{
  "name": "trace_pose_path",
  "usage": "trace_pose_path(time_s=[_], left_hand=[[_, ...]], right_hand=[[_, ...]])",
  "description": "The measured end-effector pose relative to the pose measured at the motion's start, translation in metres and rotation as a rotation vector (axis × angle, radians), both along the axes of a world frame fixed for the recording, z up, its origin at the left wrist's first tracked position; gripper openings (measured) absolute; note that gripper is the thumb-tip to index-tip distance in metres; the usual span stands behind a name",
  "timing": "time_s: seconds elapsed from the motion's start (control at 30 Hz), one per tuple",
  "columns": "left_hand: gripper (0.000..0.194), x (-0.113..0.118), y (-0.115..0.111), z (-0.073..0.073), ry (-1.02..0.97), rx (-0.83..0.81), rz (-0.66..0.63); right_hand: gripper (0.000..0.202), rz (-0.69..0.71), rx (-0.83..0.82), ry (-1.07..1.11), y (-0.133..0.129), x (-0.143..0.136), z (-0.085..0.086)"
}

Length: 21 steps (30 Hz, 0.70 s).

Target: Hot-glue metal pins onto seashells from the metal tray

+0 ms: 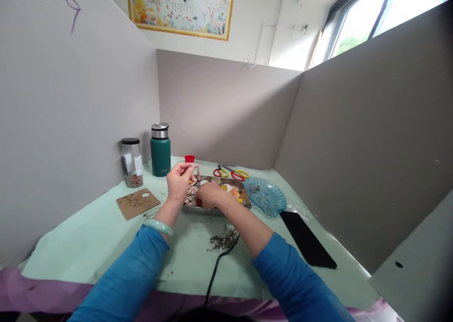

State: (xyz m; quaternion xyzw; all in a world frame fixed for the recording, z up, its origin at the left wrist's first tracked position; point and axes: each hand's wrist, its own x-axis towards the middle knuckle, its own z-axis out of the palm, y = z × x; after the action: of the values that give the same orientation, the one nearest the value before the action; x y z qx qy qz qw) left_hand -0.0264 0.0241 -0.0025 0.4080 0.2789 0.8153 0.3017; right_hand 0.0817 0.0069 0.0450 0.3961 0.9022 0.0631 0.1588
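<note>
A metal tray (203, 210) holds shells and yellow and orange pieces. My left hand (180, 180) is raised over the tray's left side, thumb and fingers pinched on a small spiral shell (198, 173) that seems to hang from a short chain or ring. My right hand (209, 194) reaches down into the middle of the tray among the shells, fingers bent together; their tips and whatever they touch are hidden. Nearer to me, a pile of small metal parts (222, 241) lies on the green cloth.
A green bottle (160, 154), a lidded jar (132, 164) and a brown card (138, 203) stand or lie at left. Behind are a red cup (189, 159) and scissors (238, 173). A blue dish (267, 197) and black slab (307, 239) are at right. A black cable (214, 270) runs towards me.
</note>
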Motion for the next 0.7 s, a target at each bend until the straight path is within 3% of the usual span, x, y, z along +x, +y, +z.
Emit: trace_pose_path(time_s=[0.33, 0.47, 0.6, 0.7], left_hand=[[0.016, 0.000, -0.002, 0.001, -0.011, -0.012, 0.003], [0.016, -0.001, -0.001, 0.001, -0.008, -0.017, 0.007], [0.016, -0.002, 0.002, -0.001, -0.007, -0.016, 0.009], [0.017, -0.001, 0.001, -0.001, -0.001, -0.015, 0.001]], right_hand=[[0.021, -0.096, -0.118, 0.057, 0.009, -0.008, -0.003], [0.013, 0.032, -0.106, 0.136, 0.017, 0.007, -0.006], [0.013, 0.089, 0.090, 0.379, 0.012, 0.032, -0.006], [0.012, 0.019, 0.082, 0.708, -0.001, 0.047, -0.010]])
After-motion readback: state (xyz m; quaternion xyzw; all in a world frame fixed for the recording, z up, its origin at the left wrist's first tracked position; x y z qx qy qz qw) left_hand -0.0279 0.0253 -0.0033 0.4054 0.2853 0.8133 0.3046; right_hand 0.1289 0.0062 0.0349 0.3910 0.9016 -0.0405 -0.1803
